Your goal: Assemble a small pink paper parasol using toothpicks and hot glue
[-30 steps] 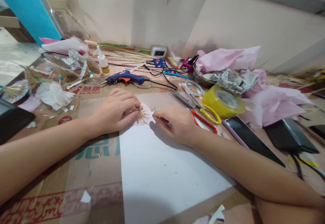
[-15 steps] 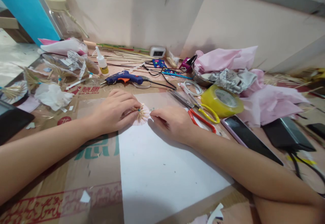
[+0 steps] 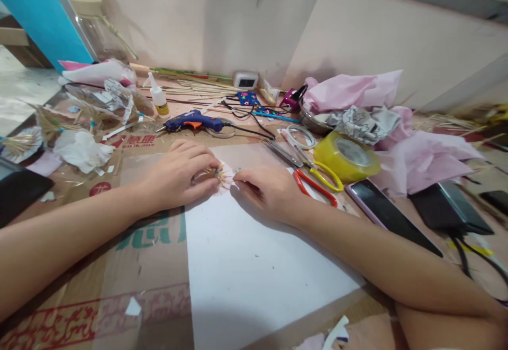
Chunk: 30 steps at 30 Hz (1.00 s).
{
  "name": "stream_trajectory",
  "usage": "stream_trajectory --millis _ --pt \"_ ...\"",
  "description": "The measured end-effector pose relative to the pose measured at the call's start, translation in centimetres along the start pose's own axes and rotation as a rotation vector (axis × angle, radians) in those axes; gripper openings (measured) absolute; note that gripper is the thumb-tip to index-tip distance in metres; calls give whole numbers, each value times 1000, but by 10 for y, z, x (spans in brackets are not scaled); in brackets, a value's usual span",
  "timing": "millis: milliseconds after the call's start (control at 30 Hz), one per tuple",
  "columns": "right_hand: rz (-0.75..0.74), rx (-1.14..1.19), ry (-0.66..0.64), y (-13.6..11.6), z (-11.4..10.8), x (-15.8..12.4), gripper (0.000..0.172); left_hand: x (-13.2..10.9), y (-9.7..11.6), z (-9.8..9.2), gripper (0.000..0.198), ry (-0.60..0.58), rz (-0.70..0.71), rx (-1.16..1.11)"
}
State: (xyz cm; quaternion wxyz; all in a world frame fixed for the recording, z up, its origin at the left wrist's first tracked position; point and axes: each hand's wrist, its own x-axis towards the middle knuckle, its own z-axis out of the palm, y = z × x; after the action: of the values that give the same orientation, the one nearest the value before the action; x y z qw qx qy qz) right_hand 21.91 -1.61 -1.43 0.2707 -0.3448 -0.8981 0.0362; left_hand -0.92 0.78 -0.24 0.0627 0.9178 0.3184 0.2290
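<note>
The left hand point(image 3: 184, 175) keeps the round, pale pink paper disc with a fan of thin straw-coloured sticks point(image 3: 224, 181) between thumb and forefinger, near its blue-green tie; this grip is narrow, only slightly open around the piece. The right hand point(image 3: 270, 189) has its thumb and forefinger brought almost together at the right edge of the disc; whether this grip holds one stick, I cannot tell. The disc lies at the far edge of the white paper sheet point(image 3: 254, 276), between both hands.

Beyond the left hand is the dark blue glue gun with orange trigger point(image 3: 192, 121), its metal tip to the left, and behind it stands the small white bottle with yellow label point(image 3: 159, 96). Just behind the right hand, the scissors with red and yellow handles point(image 3: 329, 177) lie open, near the yellow roll of clear tape point(image 3: 345, 162). These crowd the right wrist, together with the phone in pink case point(image 3: 391, 215) beside the forearm. On the left, crumpled white tissue point(image 3: 83, 150) lies on the brown printed cardboard point(image 3: 151, 286).

The widest room is over the sheet, nearer to the person, between the forearms. The pale wall point(image 3: 254, 22) closes the far side of the worktop point(image 3: 440, 238).
</note>
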Motion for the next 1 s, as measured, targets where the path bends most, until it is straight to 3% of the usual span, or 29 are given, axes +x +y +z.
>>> stream_trajectory --millis 733,867,1000 --pt "-5 17 -4 1 -7 1 18 2 5 2 21 -61 -114 18" --pt "168 -73 9 8 -19 7 18 2 5 0 21 -57 -93 20" --pt "407 -284 -228 22 -26 17 22 2 5 0 18 -60 -75 10"
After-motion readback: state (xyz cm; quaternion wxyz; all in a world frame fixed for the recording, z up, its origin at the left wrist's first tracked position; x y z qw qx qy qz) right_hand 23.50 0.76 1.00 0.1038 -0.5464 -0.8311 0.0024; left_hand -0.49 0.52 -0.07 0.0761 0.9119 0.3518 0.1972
